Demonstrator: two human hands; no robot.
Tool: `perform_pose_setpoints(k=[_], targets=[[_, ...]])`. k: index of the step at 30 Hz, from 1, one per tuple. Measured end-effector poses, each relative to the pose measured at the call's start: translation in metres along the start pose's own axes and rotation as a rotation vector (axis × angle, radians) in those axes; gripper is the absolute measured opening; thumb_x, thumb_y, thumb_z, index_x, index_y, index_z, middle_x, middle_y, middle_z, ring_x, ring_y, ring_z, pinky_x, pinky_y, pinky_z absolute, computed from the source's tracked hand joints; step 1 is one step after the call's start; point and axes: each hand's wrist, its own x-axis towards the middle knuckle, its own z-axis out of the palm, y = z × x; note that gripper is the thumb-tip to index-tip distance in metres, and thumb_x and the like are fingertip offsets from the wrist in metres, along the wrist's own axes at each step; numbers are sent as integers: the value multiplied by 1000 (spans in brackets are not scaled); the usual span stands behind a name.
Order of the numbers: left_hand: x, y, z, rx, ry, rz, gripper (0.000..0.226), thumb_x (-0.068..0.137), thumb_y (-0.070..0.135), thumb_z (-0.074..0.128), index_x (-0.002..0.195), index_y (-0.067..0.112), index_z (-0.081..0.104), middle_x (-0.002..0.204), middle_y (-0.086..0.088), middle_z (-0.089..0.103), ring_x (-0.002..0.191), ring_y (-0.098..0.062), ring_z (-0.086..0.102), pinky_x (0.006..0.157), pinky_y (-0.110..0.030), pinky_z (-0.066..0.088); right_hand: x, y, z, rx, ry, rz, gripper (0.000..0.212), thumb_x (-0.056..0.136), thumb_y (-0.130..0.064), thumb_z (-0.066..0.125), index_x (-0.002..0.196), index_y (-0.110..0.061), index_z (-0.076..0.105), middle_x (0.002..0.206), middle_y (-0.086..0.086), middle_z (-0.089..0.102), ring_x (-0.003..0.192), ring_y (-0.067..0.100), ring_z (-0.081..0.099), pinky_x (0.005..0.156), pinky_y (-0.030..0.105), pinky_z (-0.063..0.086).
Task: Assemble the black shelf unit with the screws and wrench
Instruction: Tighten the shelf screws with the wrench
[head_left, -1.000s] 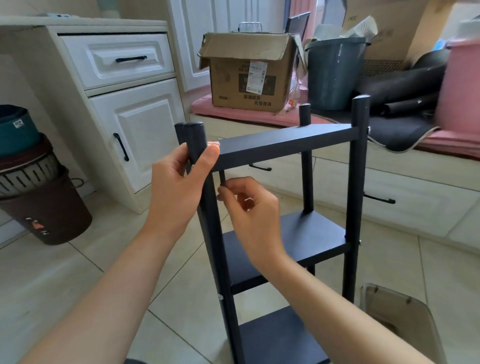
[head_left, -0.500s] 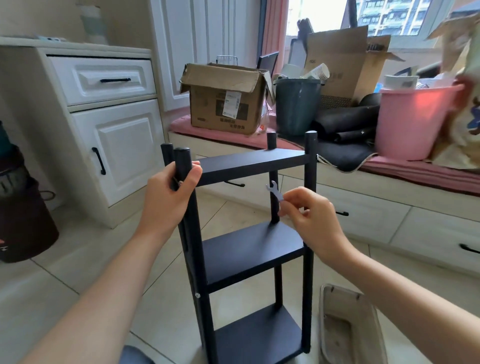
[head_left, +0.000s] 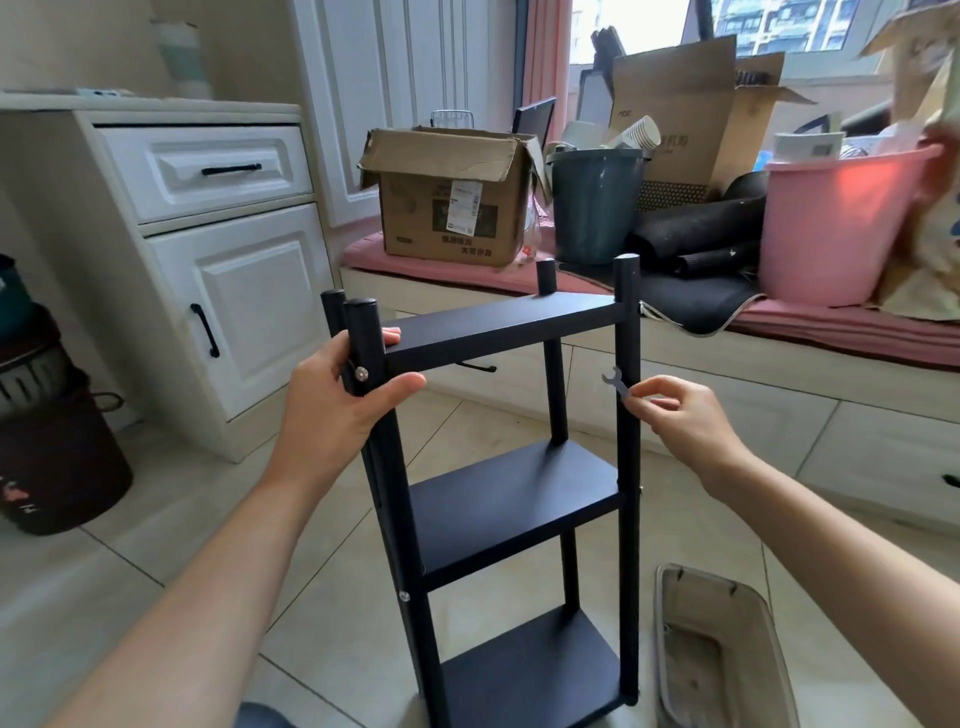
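The black shelf unit (head_left: 511, 499) stands upright on the tiled floor with three shelves between four round posts. My left hand (head_left: 337, 400) grips the near left post just below the top shelf, thumb lying across the post. A silver screw head (head_left: 361, 372) shows in that post by my fingers. My right hand (head_left: 685, 421) pinches a small flat grey wrench (head_left: 615, 382) next to the near right post, its open jaw pointing up and left. Another screw head (head_left: 403, 596) sits lower on the left post.
A clear plastic tray (head_left: 727, 654) lies on the floor at the right of the shelf. A white cabinet (head_left: 218, 270) stands at the left, a dark basket (head_left: 52, 457) beside it. Behind are a cardboard box (head_left: 452, 208), a grey bucket (head_left: 595, 202) and a pink tub (head_left: 836, 228).
My right hand left the underside of the top shelf by the left post and moved to the right post with the wrench. The view pulled back and tilted up. My left hand kept its grip.
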Motion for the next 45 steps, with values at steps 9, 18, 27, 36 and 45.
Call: perform_pose_setpoints(k=[9,18,27,36,45], targets=[[4,-2,4,4,44,15,23,82,39,73,105,36,67,110,21,71,110,-1,63,87,-7,44,15,9,11,98,-35,36,6,87,-20,74,83,-25,75,88,-7,69,89,13,63,83,36,52],[11,-9,9,53,48,32,29,78,48,73,105,42,65,113,21,70,115,-3,62,98,-19,46,0,18,3,201,64,47,11,79,-11,81,77,-21,77,97,3,73,77,8,68,71,25,48],[17,-15,14,175,228,-31,51,89,27,75,134,20,51,126,8,62,118,-1,57,102,-10,39,-27,12,2,56,-17,-30,16,80,-7,79,76,-22,79,98,0,64,94,23,63,92,45,54],[5,35,67,573,143,233,64,90,15,71,148,11,45,154,-5,43,151,-23,23,125,-37,1,-41,5,5,-25,-14,-60,7,80,-4,79,85,-9,80,100,3,65,95,16,62,85,19,47],[-18,62,140,529,-151,336,41,95,40,58,130,19,66,135,5,64,135,-12,49,124,-34,-5,-57,11,7,-160,13,-164,11,79,-2,79,84,-12,81,92,-8,62,81,-2,60,74,0,40]])
